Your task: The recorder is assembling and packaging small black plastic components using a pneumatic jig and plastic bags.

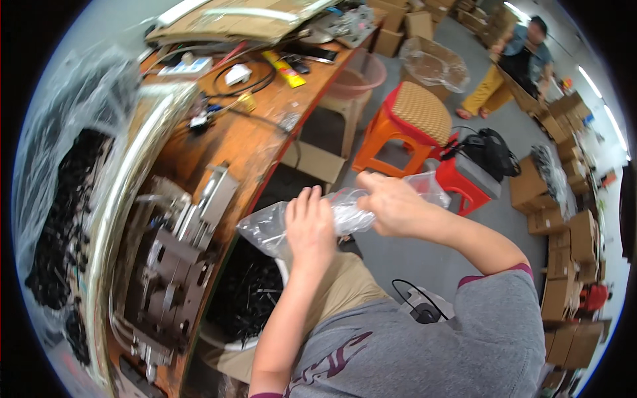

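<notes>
A clear plastic bag [262, 229] stretches between my two hands, in front of my lap. My left hand [310, 229] lies over its left part, the fingers bent across the film. Gathered folds of the bag are gripped in my right hand [391, 204], which is closed like a fist. The bag's loose end sticks out beyond that hand, towards the red stool. What the bag contains, if anything, cannot be made out. Below my left hand a container of black slender parts [242, 292] stands by my legs, beside the bench.
The wooden workbench [232, 142] on the left carries a metal fixture [169, 285], cables and a yellow packet [284, 69]. Black parts [60, 225] in plastic lie at far left. An orange-red stool [405, 126] stands ahead. Another person [524, 63] holds a carton among cardboard boxes [564, 265].
</notes>
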`<state>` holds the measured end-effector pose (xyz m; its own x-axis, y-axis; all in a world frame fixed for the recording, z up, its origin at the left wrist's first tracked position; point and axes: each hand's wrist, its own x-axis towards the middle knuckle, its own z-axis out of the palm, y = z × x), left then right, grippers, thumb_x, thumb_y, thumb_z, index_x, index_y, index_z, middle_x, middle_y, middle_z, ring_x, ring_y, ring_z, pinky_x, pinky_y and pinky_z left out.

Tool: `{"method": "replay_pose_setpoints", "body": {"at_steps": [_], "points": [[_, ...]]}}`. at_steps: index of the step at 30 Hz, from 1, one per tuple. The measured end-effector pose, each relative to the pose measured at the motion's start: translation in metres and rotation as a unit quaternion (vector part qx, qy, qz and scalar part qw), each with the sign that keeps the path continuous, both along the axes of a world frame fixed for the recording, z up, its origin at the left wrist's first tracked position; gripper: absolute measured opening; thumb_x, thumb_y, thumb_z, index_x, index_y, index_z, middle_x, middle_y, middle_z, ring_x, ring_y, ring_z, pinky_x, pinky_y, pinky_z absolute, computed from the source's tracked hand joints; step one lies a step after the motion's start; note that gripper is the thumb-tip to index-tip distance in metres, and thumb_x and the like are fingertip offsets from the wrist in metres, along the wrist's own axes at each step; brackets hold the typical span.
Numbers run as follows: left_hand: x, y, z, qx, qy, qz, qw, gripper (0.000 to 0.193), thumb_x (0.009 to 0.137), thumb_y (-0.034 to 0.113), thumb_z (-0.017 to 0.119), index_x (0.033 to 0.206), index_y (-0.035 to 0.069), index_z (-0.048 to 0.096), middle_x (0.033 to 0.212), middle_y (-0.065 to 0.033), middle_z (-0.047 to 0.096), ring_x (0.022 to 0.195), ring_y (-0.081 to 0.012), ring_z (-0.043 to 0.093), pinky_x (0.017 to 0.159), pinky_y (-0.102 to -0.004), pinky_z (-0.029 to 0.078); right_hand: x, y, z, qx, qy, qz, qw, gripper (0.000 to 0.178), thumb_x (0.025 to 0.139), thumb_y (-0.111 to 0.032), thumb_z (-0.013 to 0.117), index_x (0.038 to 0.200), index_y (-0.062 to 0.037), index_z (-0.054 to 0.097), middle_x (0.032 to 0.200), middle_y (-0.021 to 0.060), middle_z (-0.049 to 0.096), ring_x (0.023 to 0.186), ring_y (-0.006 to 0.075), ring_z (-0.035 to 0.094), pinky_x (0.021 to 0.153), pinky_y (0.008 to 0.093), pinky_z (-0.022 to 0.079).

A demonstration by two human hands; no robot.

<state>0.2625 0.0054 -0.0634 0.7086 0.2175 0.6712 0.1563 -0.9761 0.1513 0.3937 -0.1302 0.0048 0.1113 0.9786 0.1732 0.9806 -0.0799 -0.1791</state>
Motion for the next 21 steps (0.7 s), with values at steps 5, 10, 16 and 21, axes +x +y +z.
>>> {"method": "replay_pose_setpoints", "body": {"at_steps": [5,10,16,21], "points": [[-0.007,-0.008,-0.012,-0.285,0.095,-0.020,0.954,0.047,0.063,0.006,0.072,0.109,0.007,0.060,0.082,-0.0105,0.064,0.081,-0.0288,0.060,0.077,-0.0400,0.044,-0.006,-0.009,0.019,-0.073,-0.133,0.014,0.988,0.012,0.072,-0.018,0.062,0.077,-0.0081,0.058,0.082,0.0051,0.058,0.078,0.0197,0.060,0.065,0.0329,0.043],[-0.004,0.011,-0.003,-0.273,0.077,-0.042,0.958,0.027,0.065,0.009,0.071,0.091,0.005,0.066,0.085,-0.0129,0.064,0.085,-0.0334,0.058,0.078,-0.0416,0.042,0.004,-0.008,0.046,0.087,-0.295,0.041,0.950,0.011,0.076,-0.021,0.060,0.083,-0.0128,0.056,0.075,-0.0005,0.052,0.075,0.0144,0.055,0.066,0.0290,0.039],[0.001,0.018,-0.010,-0.362,0.058,-0.060,0.928,0.021,0.065,0.008,0.069,0.085,0.005,0.064,0.082,-0.0119,0.066,0.081,-0.0348,0.060,0.075,-0.0431,0.045,0.000,-0.003,0.058,0.144,-0.366,-0.036,0.919,0.036,0.079,-0.021,0.058,0.114,-0.0137,0.055,0.122,0.0069,0.059,0.121,0.0233,0.053,0.102,0.0400,0.039],[-0.001,0.016,-0.011,-0.234,0.039,-0.219,0.947,0.024,0.068,0.010,0.066,0.090,0.002,0.062,0.073,-0.0172,0.066,0.071,-0.0386,0.063,0.068,-0.0462,0.049,-0.021,0.010,0.004,0.178,-0.313,0.144,0.922,0.044,0.079,-0.022,0.060,0.122,-0.0162,0.055,0.122,0.0096,0.060,0.117,0.0203,0.056,0.104,0.0412,0.038]]}}
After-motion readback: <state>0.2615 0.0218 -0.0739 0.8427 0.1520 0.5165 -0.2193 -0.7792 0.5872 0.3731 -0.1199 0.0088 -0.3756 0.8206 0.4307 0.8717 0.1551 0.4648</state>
